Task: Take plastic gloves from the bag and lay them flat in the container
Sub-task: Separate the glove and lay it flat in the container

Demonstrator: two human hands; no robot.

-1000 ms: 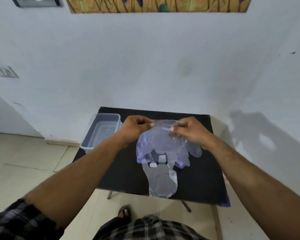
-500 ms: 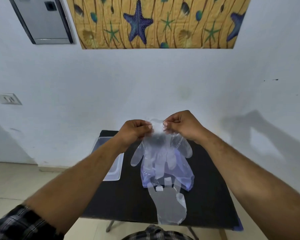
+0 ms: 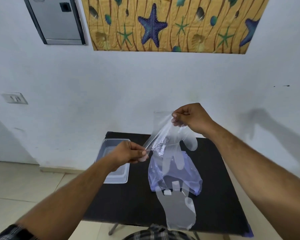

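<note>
A clear plastic glove hangs in the air above the black table. My right hand pinches its cuff up high. Lower and to the left, my left hand pinches another edge of it, so the film is stretched between them. Its fingers dangle over a bluish see-through bag lying on the table. From the bag's near end a flat clear glove-shaped piece reaches the table's front edge. The clear container stands at the table's left side, partly hidden by my left hand.
A white wall rises right behind the table, with a starfish picture and a grey panel high up. Tiled floor lies left of the table. My checked clothing shows at the bottom edge.
My hands have pulled apart: the right rose, the left dropped toward the container, and the glove stretched between them. The camera tilted up.
</note>
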